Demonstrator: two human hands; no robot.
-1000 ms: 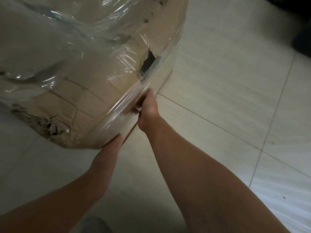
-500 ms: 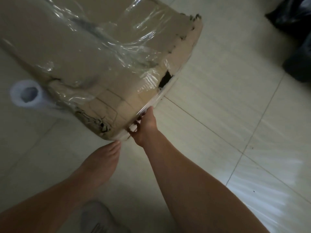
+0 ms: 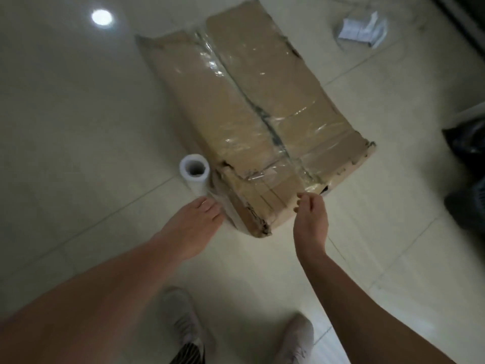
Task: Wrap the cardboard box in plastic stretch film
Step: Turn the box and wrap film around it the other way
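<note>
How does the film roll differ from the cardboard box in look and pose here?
The film roll is white and round; the cardboard box is brown, flat-sided and torn at its near corners. The roll stands on end with its hollow core showing, while the box lies flat. The roll is smaller than the box. Both sit on the tiled floor, the roll beside the box's near left corner.

Battered cardboard box (image 3: 249, 122) lies flat, partly film-wrapped, near edge just beyond your right fingertips (image 3: 304, 200). White stretch film roll (image 3: 194, 172) stands upright just beyond your left fingers (image 3: 207, 209), beside the box.
</note>
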